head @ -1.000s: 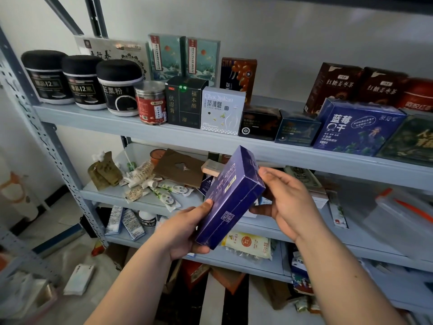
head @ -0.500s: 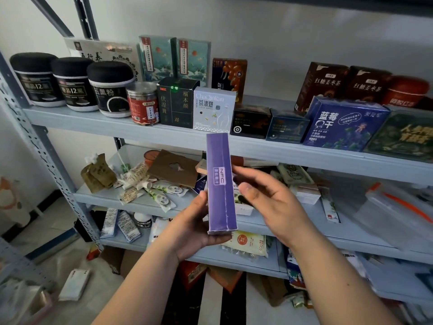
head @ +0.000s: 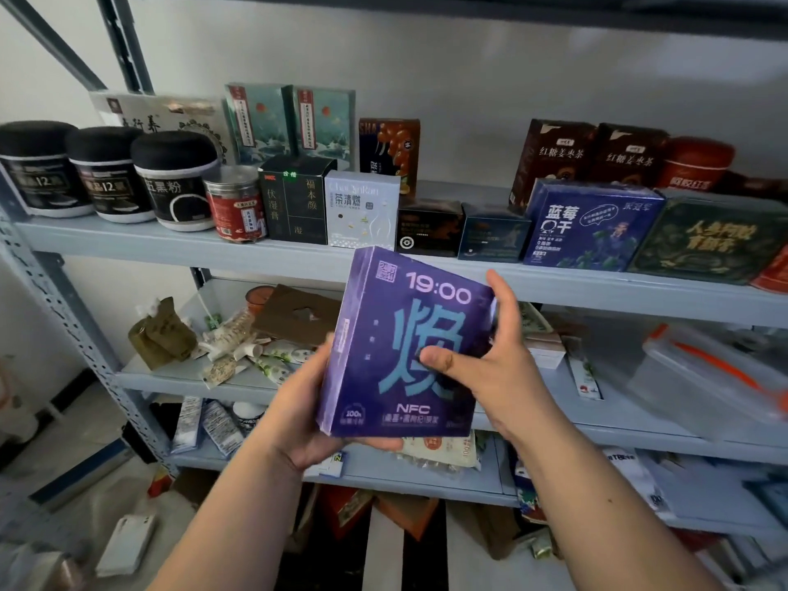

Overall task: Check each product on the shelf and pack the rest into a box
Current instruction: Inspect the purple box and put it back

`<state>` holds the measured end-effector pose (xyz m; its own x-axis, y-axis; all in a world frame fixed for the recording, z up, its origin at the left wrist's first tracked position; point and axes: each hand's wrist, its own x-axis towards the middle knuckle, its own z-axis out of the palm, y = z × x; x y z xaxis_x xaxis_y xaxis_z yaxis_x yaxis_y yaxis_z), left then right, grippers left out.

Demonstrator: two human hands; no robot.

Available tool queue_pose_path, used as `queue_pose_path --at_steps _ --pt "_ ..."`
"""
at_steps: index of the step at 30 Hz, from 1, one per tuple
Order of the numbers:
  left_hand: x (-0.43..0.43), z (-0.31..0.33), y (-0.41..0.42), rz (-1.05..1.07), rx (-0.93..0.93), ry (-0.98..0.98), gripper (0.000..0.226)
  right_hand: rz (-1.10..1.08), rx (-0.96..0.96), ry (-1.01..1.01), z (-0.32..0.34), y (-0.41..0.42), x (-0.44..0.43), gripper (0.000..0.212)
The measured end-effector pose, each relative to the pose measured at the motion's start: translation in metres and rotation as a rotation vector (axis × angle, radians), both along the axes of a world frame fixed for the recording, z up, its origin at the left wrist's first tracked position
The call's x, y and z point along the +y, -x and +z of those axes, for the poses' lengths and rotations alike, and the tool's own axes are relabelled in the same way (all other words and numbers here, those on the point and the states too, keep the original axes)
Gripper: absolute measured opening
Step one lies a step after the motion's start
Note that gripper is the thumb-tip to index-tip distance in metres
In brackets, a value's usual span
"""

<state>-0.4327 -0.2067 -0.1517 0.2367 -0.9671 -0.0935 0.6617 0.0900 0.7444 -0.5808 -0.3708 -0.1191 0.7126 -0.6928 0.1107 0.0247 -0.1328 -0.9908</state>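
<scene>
I hold a purple box (head: 405, 334) marked "19:00" and "NFC" upright in front of the shelves, its front face turned toward me. My left hand (head: 298, 415) grips its lower left edge from beneath. My right hand (head: 494, 360) grips its right side, thumb pressed on the front face. Behind the box, the grey top shelf (head: 170, 249) carries black-lidded jars (head: 175, 181), a red tin (head: 234, 204), a white box (head: 362, 211), a blue box (head: 592, 223) and several dark boxes.
The middle shelf (head: 179, 379) holds loose sachets, a brown card (head: 294, 315) and a clear plastic container (head: 708, 377) at the right. Lower shelves hold packets. A white box (head: 126, 543) lies on the cluttered floor at the left.
The purple box has been turned in my hands: first slanted, then narrow side toward me, now its front face toward me. My right thumb has come onto the front.
</scene>
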Motion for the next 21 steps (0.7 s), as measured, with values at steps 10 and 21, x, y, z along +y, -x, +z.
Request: queue_pose_path --at_steps 10,21 --pt "-0.006 0.037 -0.010 0.295 -0.608 -0.151 0.072 -0.209 0.100 0.485 0.021 0.000 -0.017 0.094" --pt "-0.028 0.094 -0.014 0.472 -0.902 0.006 0.052 -0.084 0.304 1.301 0.132 0.008 -0.031 0.095"
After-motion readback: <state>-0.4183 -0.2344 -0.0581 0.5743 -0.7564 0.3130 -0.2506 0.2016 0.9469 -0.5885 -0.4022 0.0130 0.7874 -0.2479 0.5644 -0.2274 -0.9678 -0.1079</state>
